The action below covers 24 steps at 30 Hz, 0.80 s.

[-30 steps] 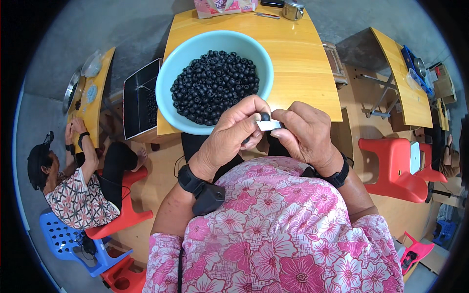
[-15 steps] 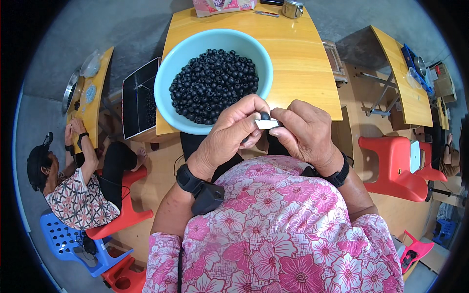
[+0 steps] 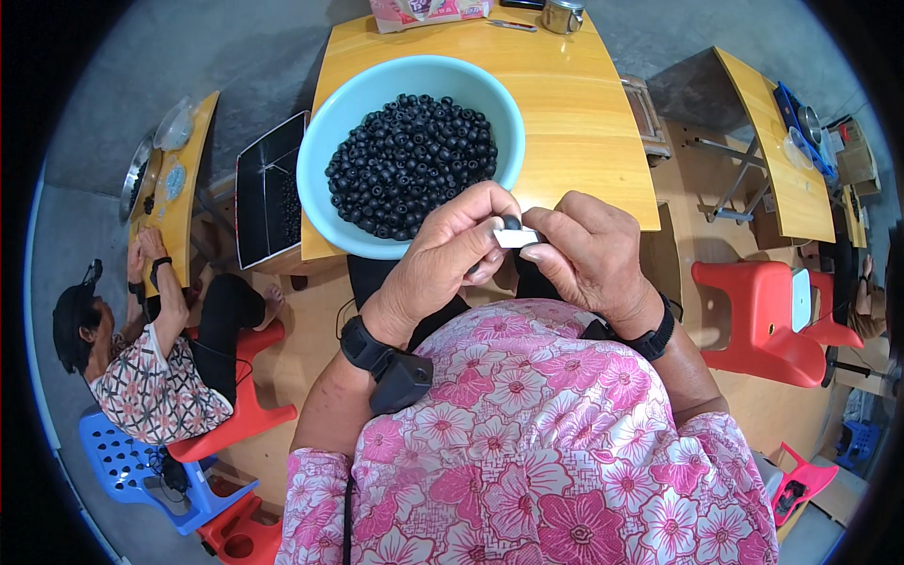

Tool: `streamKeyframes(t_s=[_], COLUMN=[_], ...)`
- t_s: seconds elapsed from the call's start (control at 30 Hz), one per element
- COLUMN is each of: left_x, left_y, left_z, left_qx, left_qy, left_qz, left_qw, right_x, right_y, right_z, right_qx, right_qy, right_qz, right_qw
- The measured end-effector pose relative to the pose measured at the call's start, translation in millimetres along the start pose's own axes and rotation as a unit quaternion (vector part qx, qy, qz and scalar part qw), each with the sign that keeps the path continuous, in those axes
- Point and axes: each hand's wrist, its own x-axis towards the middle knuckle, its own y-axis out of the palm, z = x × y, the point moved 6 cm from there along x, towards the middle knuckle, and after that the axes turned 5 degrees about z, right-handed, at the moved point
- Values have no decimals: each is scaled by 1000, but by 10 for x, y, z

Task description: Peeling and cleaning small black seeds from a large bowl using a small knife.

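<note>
My left hand (image 3: 450, 247) is closed, with a round black bead (image 3: 512, 223) pinched at its thumb and fingertips. Across from it, my right hand (image 3: 589, 247) is closed on a short, flat white strip (image 3: 514, 239) that lies against the bead. Whether the strip is a blade or a piece of plastic or paper, I cannot make out. Both hands meet in front of my body, just past the near rim of a light blue basin (image 3: 315, 193). Inside the basin lies a heap of black beads (image 3: 410, 165), several showing a hole.
Under the basin is a yellow wooden table (image 3: 574, 122) with scissors-like snips (image 3: 511, 24) and a metal cup (image 3: 563, 16) at its far edge. A black-lined box (image 3: 264, 193) stands left. A person (image 3: 160, 367) sits further left; red stools (image 3: 758, 325) stand right.
Almost nothing differs. The white strip has tilted slightly between my fingers, while both hands stay in the same place.
</note>
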Motion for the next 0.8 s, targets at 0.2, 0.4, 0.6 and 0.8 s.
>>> streamKeyframes(t_s=[0.2,0.4,0.6,0.8], left_x=[-1,3,9,18], left_y=[0,-3,-1,55], left_z=[4,0,4,35], left_qx=[-3,0,-5,-3], left_qy=[3,0,13,10], left_qz=[2,6,2,-5], left_qw=[1000,1000,1000,1000], right_x=[-5,-11,1,-132], right_y=[-4,5,1,-56], right_z=[8,-4,-70,-498], right_qx=[1,0,1,230], right_qy=[-1,-1,33,184], right_qz=[0,-3,-19,-123], right_qw=[1000,1000,999,948])
